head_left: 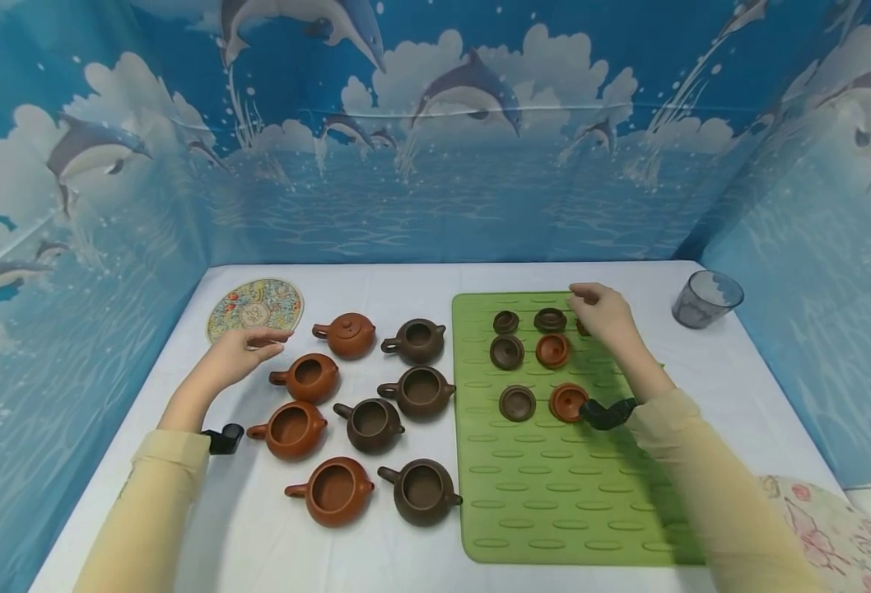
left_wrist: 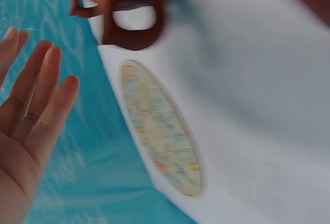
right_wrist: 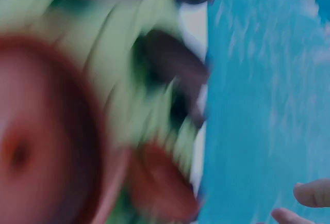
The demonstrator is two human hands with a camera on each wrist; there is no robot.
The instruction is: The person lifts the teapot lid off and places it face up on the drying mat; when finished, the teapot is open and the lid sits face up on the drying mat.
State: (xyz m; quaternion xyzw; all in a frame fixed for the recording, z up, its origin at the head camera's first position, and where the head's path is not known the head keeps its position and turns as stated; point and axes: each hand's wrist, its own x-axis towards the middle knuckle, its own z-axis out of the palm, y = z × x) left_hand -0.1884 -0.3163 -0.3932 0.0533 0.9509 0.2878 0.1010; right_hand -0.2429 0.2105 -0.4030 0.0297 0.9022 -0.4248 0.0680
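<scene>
My left hand [head_left: 237, 358] hovers over the left of the table with its fingers extended, holding nothing; in the left wrist view the fingers [left_wrist: 45, 87] are slightly spread. Closest to it are a reddish clay teapot without a lid [head_left: 323, 389] and a lidded reddish teapot [head_left: 350, 329]. Above the back of the green mat [head_left: 532, 486] is my right hand [head_left: 604, 313], with no object visible in its fingers. Just beneath it, a reddish lid [head_left: 582, 328] is partly hidden. Beside that lie a dark brown lid [head_left: 550, 319] and another reddish lid [head_left: 553, 351].
Several lidless teapots, reddish and dark brown, stand left of the mat, among them a dark one [head_left: 424, 478]. More lids, including a dark lid [head_left: 517, 403], lie on the mat. A patterned round coaster [head_left: 272, 301] is at back left, a glass [head_left: 706, 301] at back right.
</scene>
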